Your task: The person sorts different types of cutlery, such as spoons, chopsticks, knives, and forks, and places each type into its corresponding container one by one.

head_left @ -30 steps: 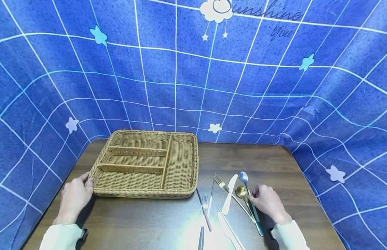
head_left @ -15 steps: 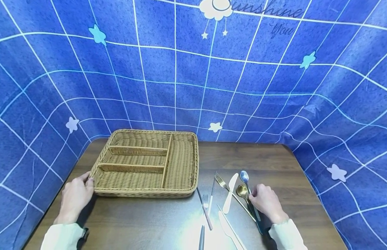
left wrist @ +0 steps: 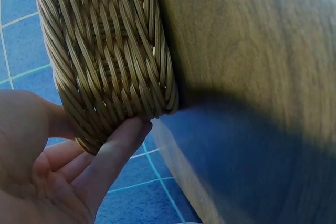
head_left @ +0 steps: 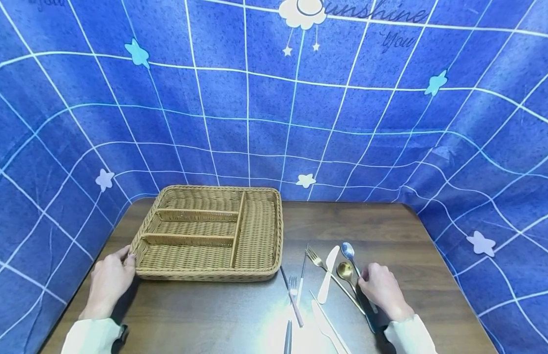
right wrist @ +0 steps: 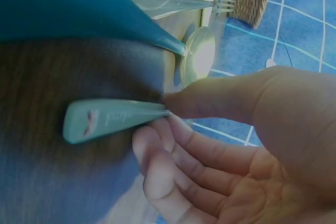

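The left hand (head_left: 109,279) grips the wicker basket (head_left: 207,275) at its near left corner. To the basket's right, the right hand's (head_left: 382,289) grip is clamped on a silver spoon (head_left: 347,250) beside a gold spoon (head_left: 344,270); from here I can't tell whether it touches the surface (head_left: 203,312).

From the head we see bright light, white glare at the table's (head_left: 203,314) near side and bent curtain (head_left: 274,113) lines. Our wrist views are dimmer, shadowed; the right one's handle (right wrist: 105,121) looks blurred.
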The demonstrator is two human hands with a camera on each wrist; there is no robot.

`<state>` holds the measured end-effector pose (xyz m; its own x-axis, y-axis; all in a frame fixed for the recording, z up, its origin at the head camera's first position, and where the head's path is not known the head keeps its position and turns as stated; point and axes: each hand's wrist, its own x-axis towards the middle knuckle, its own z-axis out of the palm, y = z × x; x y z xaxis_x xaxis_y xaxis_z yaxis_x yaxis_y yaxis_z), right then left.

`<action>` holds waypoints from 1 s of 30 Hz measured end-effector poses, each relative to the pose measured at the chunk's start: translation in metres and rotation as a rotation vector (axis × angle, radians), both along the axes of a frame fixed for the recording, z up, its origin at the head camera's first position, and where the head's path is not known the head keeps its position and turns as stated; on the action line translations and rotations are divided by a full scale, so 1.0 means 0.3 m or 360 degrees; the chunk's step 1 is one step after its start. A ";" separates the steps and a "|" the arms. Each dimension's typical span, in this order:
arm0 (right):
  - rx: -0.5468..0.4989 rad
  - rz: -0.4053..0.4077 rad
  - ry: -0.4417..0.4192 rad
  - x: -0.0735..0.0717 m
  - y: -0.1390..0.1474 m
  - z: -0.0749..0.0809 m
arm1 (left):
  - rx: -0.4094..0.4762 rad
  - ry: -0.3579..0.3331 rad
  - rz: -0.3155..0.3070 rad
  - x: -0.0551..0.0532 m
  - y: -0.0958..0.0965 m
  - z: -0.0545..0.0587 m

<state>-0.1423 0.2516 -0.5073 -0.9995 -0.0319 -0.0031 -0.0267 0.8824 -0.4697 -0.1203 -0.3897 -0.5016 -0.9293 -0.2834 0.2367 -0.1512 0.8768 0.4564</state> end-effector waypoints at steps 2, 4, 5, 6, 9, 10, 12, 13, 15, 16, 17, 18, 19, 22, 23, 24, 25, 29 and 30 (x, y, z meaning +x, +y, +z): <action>0.0011 0.0002 0.0009 -0.001 0.002 0.000 | 0.0000 -0.0004 0.0005 0.002 0.000 -0.002; 0.0023 0.0004 0.0017 -0.002 0.003 -0.003 | -0.0001 -0.0003 0.0011 0.003 0.000 -0.002; 0.0030 0.0003 0.0020 -0.002 0.004 -0.004 | 0.0001 -0.0003 0.0013 0.004 -0.001 -0.002; 0.0033 0.0000 0.0021 -0.002 0.005 -0.005 | 0.0002 -0.0002 0.0014 0.004 -0.001 -0.003; 0.0041 -0.0012 0.0026 -0.001 0.010 -0.010 | 0.0004 -0.0002 0.0016 0.004 -0.003 -0.002; 0.0044 -0.0016 0.0026 0.000 0.011 -0.011 | 0.0005 -0.0002 0.0017 0.004 -0.003 -0.002; 0.0049 -0.0024 0.0033 0.001 0.015 -0.013 | 0.0005 -0.0006 0.0020 0.003 -0.004 -0.003; 0.0054 -0.0029 0.0040 0.001 0.017 -0.013 | 0.0007 -0.0009 0.0021 0.002 -0.004 -0.003; 0.0060 -0.0037 0.0055 0.000 0.021 -0.011 | 0.0012 -0.0010 0.0019 -0.001 -0.003 -0.003; 0.0065 -0.0041 0.0065 0.000 0.023 -0.010 | 0.0014 -0.0009 0.0018 -0.003 -0.003 -0.004; 0.0067 -0.0046 0.0073 0.000 0.025 -0.009 | 0.0014 -0.0005 0.0016 -0.005 -0.003 -0.005; 0.0066 -0.0051 0.0075 0.000 0.027 -0.007 | 0.0015 -0.0003 0.0014 -0.007 -0.002 -0.006; 0.0069 -0.0055 0.0077 -0.001 0.029 -0.006 | 0.0016 -0.0002 0.0014 -0.008 -0.001 -0.007; 0.0074 -0.0060 0.0073 -0.003 0.032 -0.002 | 0.0020 -0.0004 0.0024 -0.008 0.001 -0.010; 0.0075 -0.0062 0.0073 -0.003 0.032 -0.002 | 0.0024 -0.0006 0.0028 -0.008 0.001 -0.011; 0.0075 -0.0060 0.0074 -0.004 0.032 -0.001 | 0.0030 -0.0013 0.0033 -0.007 0.001 -0.011; 0.0077 -0.0058 0.0079 -0.005 0.032 -0.001 | 0.0033 -0.0016 0.0035 -0.006 0.001 -0.011; 0.0075 -0.0047 0.0102 -0.005 0.030 -0.002 | 0.0040 -0.0026 0.0033 -0.002 0.000 -0.008; 0.0073 -0.0043 0.0107 -0.005 0.029 -0.002 | 0.0040 -0.0028 0.0034 0.000 -0.001 -0.006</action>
<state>-0.1439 0.2603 -0.5080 -0.9980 -0.0061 0.0635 -0.0327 0.9039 -0.4266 -0.1204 -0.3899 -0.5035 -0.9270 -0.3086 0.2132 -0.1776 0.8617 0.4753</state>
